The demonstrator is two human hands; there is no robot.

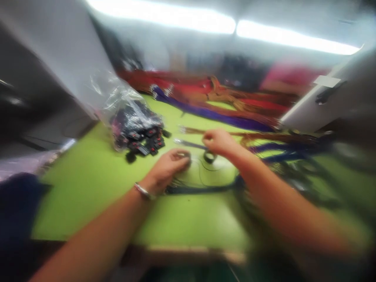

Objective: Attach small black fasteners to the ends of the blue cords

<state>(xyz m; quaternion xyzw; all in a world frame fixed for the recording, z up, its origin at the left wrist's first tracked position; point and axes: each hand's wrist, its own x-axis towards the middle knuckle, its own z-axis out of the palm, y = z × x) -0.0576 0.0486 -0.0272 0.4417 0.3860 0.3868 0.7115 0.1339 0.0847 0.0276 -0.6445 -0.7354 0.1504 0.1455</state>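
Observation:
My left hand (170, 165) is closed in a pinch, with a small dark part (186, 156) at its fingertips, too blurred to name exactly. To the right of it, my right hand (219, 141) has thumb and finger pressed together; whatever they may hold is hidden. Just below the right fingertips is a black ring (209, 158) that looks like a roll of tape. A thin dark wire (200, 172) curves over the table between the hands. Below both hands lies a bundle of dark blue wires (205, 189), its loose ends near my left wrist.
A clear plastic bag (129, 105) spills black connector-like parts with red bits (152, 143) at the left of the green table (188, 223). Purple wires (205, 111), brown wires (264, 136) and red wires (188, 88) lie behind. Pale panels (67, 51) flank the table.

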